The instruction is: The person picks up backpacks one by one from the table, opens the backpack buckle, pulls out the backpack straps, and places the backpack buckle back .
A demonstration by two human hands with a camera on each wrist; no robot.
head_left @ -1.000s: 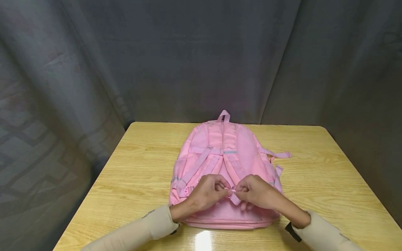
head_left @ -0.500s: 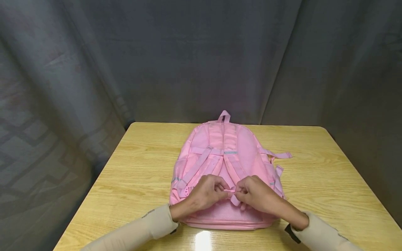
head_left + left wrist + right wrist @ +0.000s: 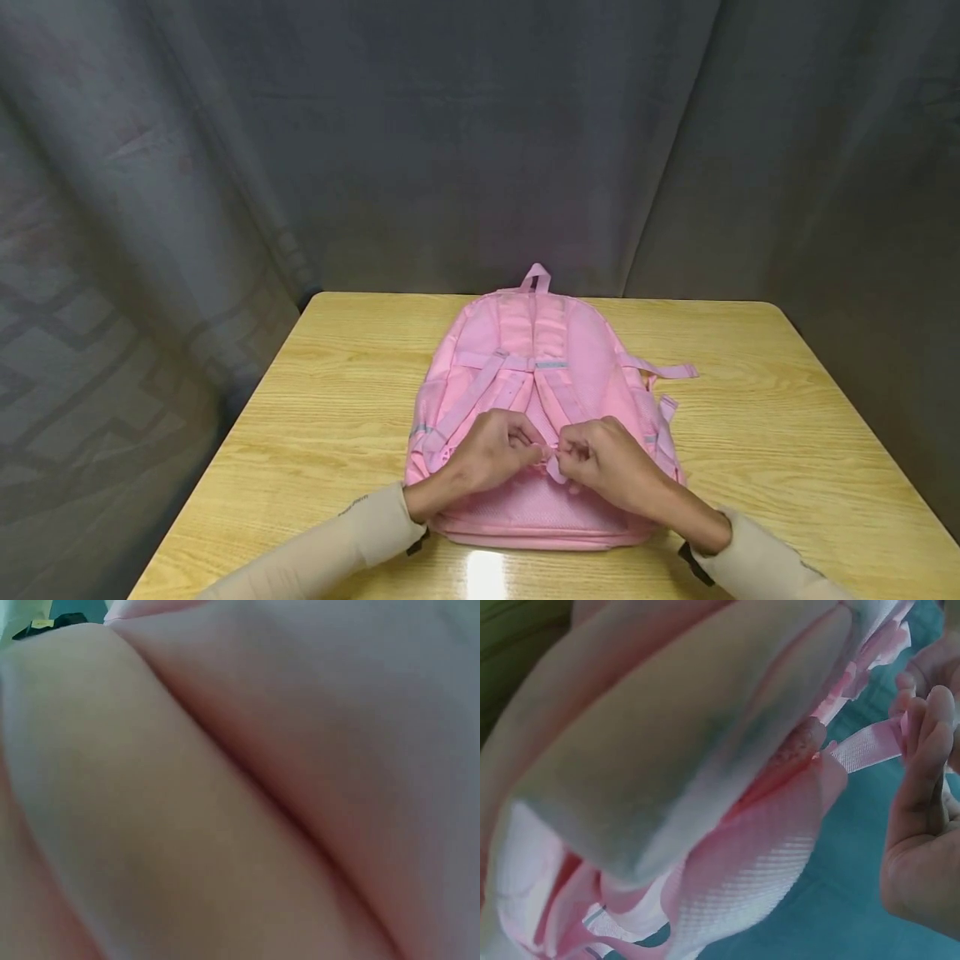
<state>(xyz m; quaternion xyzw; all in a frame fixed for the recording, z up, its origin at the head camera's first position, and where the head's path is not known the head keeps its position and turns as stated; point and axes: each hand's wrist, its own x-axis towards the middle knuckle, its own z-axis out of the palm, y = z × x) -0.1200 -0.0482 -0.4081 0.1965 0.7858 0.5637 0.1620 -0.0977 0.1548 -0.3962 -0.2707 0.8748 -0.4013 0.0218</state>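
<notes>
A pink backpack [image 3: 558, 517] lies on the table with its shoulder-strap side up and its top loop away from me. My left hand [image 3: 498, 450] and right hand [image 3: 607, 458] meet low over its middle, fingertips nearly together. Between them they pinch a pink webbing strap [image 3: 866, 746], its end dangling below the right fingers. In the right wrist view, the left hand [image 3: 930, 780] grips the strap's far part, while ribbed webbing [image 3: 750, 862] hangs under the right fingers. Skin and blurred pink cloth fill the left wrist view.
The backpack rests on a light wood-grain table [image 3: 352, 375]. Two loose side straps stick out to its right, one strap [image 3: 667, 370] higher up. A pink buckle [image 3: 447, 455] shows beside the left wrist. Dark grey curtains [image 3: 465, 150] hang behind the table.
Both hands have shifted slightly to the left, with the right fingers curling in tighter on the strap. The strap's loose end has turned and moved a little left. The backpack stays in place.
</notes>
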